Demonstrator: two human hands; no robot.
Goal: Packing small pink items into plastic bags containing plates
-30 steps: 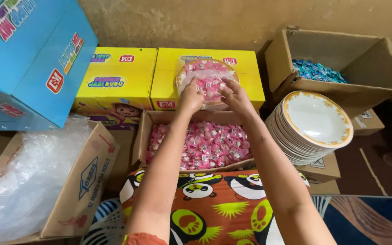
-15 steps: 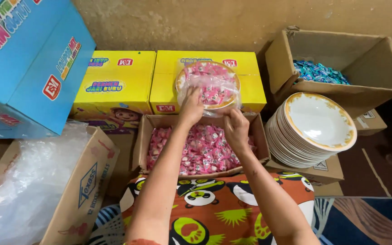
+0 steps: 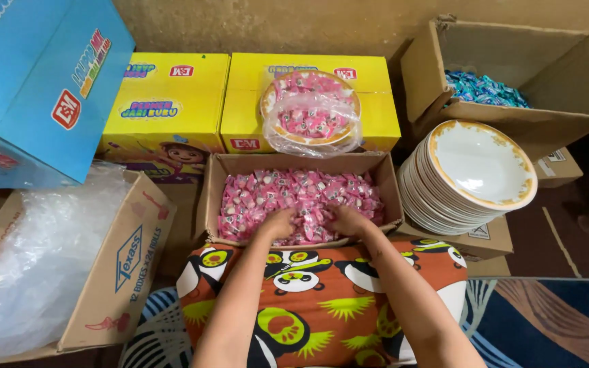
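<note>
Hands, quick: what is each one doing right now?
Left hand: dug into the pink wrapped candies in the cardboard box; grip cannot be told.
Right hand: same candies, fingers buried; cannot be told.

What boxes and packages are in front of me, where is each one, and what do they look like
Candy carton: centre, open brown cardboard, pink wrapped sweets; left hand and right hand dig in.
Yellow boxes: two behind, flat, printed.
Wrapped plate: on right yellow box, clear film.
Blue box: upper left, large, tilted.
Bag carton: lower left, clear plastic.
Brown carton: upper right, blue sweets.
</note>
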